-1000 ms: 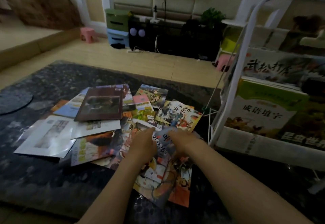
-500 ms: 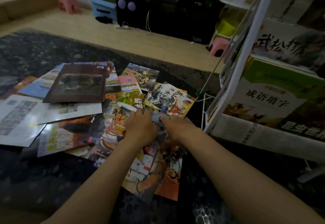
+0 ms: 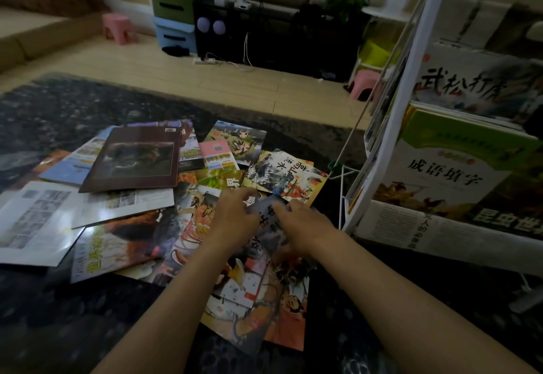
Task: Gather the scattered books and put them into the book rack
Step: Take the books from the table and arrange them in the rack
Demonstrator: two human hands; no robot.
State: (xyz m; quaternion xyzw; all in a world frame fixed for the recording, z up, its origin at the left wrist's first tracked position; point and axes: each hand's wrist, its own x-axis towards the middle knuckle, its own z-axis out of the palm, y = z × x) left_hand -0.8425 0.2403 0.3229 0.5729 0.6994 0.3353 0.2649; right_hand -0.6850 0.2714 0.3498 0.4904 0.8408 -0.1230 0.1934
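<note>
Green book [image 3: 458, 168], "成语填字", in rack [image 3: 401, 85]

Dim, soft focus, wide-angle edge warp.

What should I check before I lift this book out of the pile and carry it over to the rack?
1. Grip: left hand and right hand each hold an edge of the grey-blue book: ok.
2. Only one book taken: cannot tell, its underside is hidden.
3. Book clear of the pile: cannot tell, it sits right over other covers.
4. Book rack in view, to the right of the hands: ok.
5. Free space in the rack: cannot tell, the green book and others fill the visible shelves.
6. All books gathered: not ok, many lie spread over the rug.
</note>
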